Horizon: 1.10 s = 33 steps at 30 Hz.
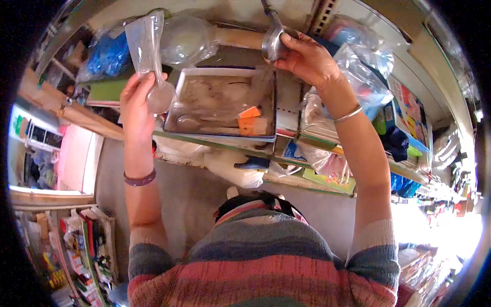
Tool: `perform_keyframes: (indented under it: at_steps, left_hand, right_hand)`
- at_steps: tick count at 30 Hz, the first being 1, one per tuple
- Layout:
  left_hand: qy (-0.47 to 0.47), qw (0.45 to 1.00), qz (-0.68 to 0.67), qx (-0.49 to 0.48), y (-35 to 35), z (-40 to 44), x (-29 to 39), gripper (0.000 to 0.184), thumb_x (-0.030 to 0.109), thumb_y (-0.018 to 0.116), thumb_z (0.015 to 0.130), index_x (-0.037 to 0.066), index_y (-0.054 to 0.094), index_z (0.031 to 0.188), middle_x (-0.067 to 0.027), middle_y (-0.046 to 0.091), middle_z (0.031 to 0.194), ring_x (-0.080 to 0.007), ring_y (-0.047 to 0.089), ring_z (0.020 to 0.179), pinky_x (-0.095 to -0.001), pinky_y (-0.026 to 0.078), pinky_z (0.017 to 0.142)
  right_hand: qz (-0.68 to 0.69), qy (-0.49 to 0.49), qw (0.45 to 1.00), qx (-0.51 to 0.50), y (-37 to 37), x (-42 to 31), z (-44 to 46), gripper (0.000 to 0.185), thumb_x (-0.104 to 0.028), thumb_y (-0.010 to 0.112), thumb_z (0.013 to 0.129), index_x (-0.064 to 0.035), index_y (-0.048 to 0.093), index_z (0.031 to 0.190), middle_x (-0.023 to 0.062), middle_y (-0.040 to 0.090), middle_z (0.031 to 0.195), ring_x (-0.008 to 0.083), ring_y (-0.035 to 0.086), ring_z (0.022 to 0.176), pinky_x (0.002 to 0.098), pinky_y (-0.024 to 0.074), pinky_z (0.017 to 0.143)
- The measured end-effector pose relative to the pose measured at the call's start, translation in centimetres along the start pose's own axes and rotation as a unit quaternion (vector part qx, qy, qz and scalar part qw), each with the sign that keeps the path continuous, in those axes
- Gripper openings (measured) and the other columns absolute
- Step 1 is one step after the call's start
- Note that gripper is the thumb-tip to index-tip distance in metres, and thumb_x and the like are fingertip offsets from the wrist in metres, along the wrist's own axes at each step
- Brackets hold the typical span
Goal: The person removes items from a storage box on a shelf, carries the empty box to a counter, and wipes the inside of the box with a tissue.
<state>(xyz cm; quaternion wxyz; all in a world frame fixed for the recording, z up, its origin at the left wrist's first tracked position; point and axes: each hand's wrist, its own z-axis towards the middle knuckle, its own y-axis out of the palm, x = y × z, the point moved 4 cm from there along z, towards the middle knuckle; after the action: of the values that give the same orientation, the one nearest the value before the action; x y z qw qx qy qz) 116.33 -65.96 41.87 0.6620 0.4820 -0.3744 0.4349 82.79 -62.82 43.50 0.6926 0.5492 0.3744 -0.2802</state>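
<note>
My left hand is closed on a round-bowled utensil, which looks like a ladle. A clear plastic sleeve rises above my fingers from the same grip. On the other side, my right hand grips a shiny metal ladle by its bowl, its dark handle pointing up and away. Between and below both hands stands a shallow open box with white walls. Inside it lie a wrapped round-ended spoon, clear plastic and orange labels.
The box rests on a shelf crowded with goods. A blue plastic-wrapped bundle sits at the back left, clear bags at the right. White bags fill the lower shelf. More stocked shelves stand behind on the left.
</note>
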Motion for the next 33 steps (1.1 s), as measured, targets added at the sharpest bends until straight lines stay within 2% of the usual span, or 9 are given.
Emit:
perform_keyframes:
  at_steps: [2,6,9,10,16,22,25,28,33]
  left_hand:
    - [-0.007,0.999,-0.012,-0.028,1.5,0.3,-0.6,0.017,0.008,0.061,0.084,-0.002,0.062,0.098,-0.0116,0.066,0.088,-0.0168,0.063,0.084,-0.0272,0.046,0.079]
    - [0.009,0.995,0.022,-0.097,5.7,0.4,-1.7,0.014,0.008,0.060,0.085,0.000,0.064,0.096,-0.0071,0.066,0.086,-0.0109,0.060,0.078,-0.0227,0.044,0.075]
    - [0.077,0.960,0.224,-0.149,9.9,-0.5,-1.4,0.015,0.010,0.061,0.085,0.000,0.064,0.096,-0.0031,0.065,0.082,-0.0070,0.056,0.073,-0.0208,0.043,0.069]
    - [0.105,0.943,0.263,-0.174,11.6,-1.1,-1.3,0.016,0.012,0.062,0.085,0.000,0.065,0.096,-0.0001,0.064,0.078,-0.0045,0.052,0.071,-0.0206,0.042,0.064]
    - [0.316,0.747,0.411,-0.416,22.1,-5.7,-2.1,0.016,0.012,0.061,0.078,0.005,0.065,0.091,-0.0144,0.064,0.082,-0.0314,0.061,0.075,-0.0376,0.049,0.069]
    - [0.346,0.542,0.540,-0.542,31.2,-9.3,-7.6,0.014,0.019,0.054,0.080,0.008,0.063,0.084,-0.0123,0.063,0.080,-0.0307,0.062,0.078,-0.0427,0.050,0.069]
    - [0.355,0.490,0.576,-0.549,34.0,-10.6,-10.3,0.014,0.018,0.053,0.079,0.007,0.062,0.081,-0.0118,0.063,0.081,-0.0306,0.063,0.079,-0.0428,0.050,0.068]
    - [0.448,0.532,0.523,-0.493,34.5,-11.5,-11.5,0.011,0.010,0.055,0.073,0.003,0.064,0.074,-0.0121,0.065,0.074,-0.0259,0.065,0.072,-0.0378,0.051,0.062]
    - [0.490,0.580,0.494,-0.423,31.1,-12.1,-9.2,0.018,0.015,0.056,0.076,0.009,0.062,0.092,-0.0060,0.063,0.082,-0.0237,0.062,0.082,-0.0358,0.051,0.073]
  right_hand:
    - [-0.025,0.012,0.999,-0.029,-0.7,-1.2,-1.8,0.024,-0.011,0.056,0.088,-0.0054,0.055,0.112,0.0063,0.062,0.101,0.0194,0.060,0.093,0.0415,0.0508,0.081]
    - [-0.188,0.014,0.981,0.049,-1.4,-4.6,-6.7,0.037,-0.013,0.057,0.088,-0.0037,0.049,0.123,0.0041,0.062,0.095,0.0145,0.061,0.087,0.0302,0.0508,0.075]
    - [-0.404,0.082,0.905,0.105,-2.1,-7.7,-10.4,0.040,-0.015,0.060,0.087,-0.0010,0.049,0.123,0.0033,0.062,0.093,0.0103,0.059,0.087,0.0258,0.0489,0.073]
    - [-0.521,0.063,0.842,0.123,-1.9,-8.8,-11.5,0.040,-0.014,0.062,0.085,0.0017,0.052,0.120,0.0043,0.062,0.092,0.0095,0.057,0.088,0.0248,0.0468,0.075]
    - [-0.667,0.049,0.740,0.065,-5.9,-10.9,-17.3,0.033,-0.008,0.064,0.080,0.0009,0.059,0.111,0.0061,0.062,0.098,0.0147,0.056,0.090,0.0274,0.0444,0.084]
    - [-0.733,0.004,0.673,0.099,-9.2,-10.2,-20.3,0.027,-0.005,0.065,0.076,0.0006,0.061,0.102,0.0079,0.060,0.091,0.0174,0.057,0.085,0.0304,0.0461,0.077]
    - [-0.761,-0.025,0.640,0.104,-9.4,-9.2,-21.2,0.026,-0.006,0.066,0.075,0.0004,0.061,0.100,0.0098,0.060,0.089,0.0199,0.057,0.085,0.0300,0.0457,0.077]
    - [-0.794,-0.036,0.600,0.093,-9.5,-7.3,-22.2,0.027,-0.003,0.064,0.072,-0.0004,0.061,0.099,0.0131,0.059,0.088,0.0273,0.057,0.085,0.0334,0.0467,0.076]
    - [-0.828,-0.034,0.553,0.087,-9.5,-4.5,-22.1,0.026,-0.001,0.061,0.069,-0.0028,0.063,0.095,0.0149,0.058,0.091,0.0319,0.056,0.089,0.0382,0.0468,0.078]
